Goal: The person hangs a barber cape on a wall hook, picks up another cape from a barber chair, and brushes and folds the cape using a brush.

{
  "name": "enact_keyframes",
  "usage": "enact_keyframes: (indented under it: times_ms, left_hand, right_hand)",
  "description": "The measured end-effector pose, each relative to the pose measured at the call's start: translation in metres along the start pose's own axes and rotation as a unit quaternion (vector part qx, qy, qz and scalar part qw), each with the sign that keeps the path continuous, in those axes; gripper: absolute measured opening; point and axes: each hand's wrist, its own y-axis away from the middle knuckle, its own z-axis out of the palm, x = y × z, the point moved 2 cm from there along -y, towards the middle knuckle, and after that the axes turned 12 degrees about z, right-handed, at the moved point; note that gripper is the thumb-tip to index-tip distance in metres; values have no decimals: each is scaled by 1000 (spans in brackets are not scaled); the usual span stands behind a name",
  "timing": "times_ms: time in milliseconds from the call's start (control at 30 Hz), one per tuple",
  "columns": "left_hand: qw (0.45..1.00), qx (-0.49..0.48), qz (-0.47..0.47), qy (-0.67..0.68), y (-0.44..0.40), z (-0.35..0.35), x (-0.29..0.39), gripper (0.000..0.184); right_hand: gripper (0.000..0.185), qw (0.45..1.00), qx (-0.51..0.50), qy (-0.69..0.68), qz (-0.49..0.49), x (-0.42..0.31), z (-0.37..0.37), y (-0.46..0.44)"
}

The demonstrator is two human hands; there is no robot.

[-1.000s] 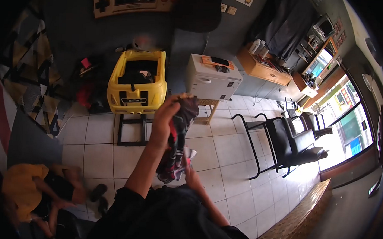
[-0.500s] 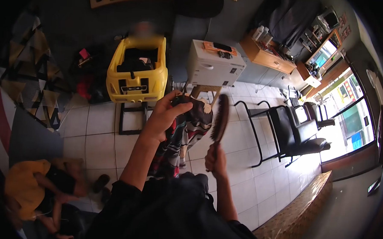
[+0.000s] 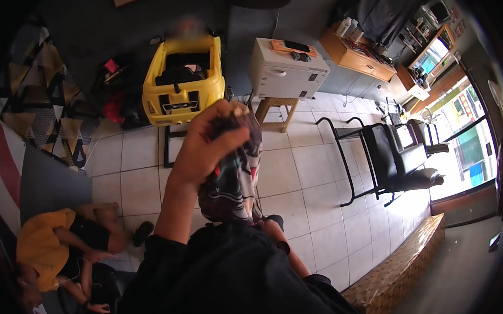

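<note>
My left hand point(image 3: 207, 141) is raised in front of me, its fingers closed on the bunched top of a patterned cloth point(image 3: 230, 192) in dark, red and whitish tones. The cloth hangs down toward my lap. Low beside its bottom edge is my right hand point(image 3: 272, 231), partly hidden and with its fingers curled. The brush seen in that hand a moment ago is mostly out of sight now; only a dark piece shows by the fingers, and I cannot make out whether it is the brush.
A yellow toy car point(image 3: 178, 92) stands ahead on a dark frame. Right of it, a white cabinet point(image 3: 286, 71) rests on a wooden stool point(image 3: 276, 110). Black chairs point(image 3: 383, 157) stand at the right, and a woven-covered bench point(image 3: 398, 270) lies below. A seated person in yellow point(image 3: 48, 243) is at lower left.
My right hand has come down and left from beside the cloth to its lower edge, and the upright brush has dropped from sight. My left hand has lifted the cloth slightly.
</note>
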Motion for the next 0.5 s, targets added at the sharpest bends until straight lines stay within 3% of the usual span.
enact_keyframes:
  times_ms: [33,67,100,267,400,467,500]
  left_hand:
    - [988,94,-123,30,0,-6,-2,23]
    - [984,100,-138,52,-4,-10,-8,24]
    - [980,107,-152,75,-7,-16,-19,25]
    - [950,168,-208,161,1,-25,-61,24]
    - [960,137,-210,125,7,-24,-75,19]
    - [970,98,-209,71,10,-28,-83,18]
    - [977,45,-206,37,12,-30,-87,26]
  right_hand:
    - [46,998,28,-52,20,-17,-28,15]
    - [47,992,58,-105,43,-30,-52,28]
    - [54,986,88,-144,6,-35,-63,34]
    - [54,971,83,-197,106,-10,-38,13]
    - [55,961,45,-243,127,-1,-24,19]
    - [51,954,119,-268,65,4,-27,16]
    - [51,943,164,-290,16,0,-39,18]
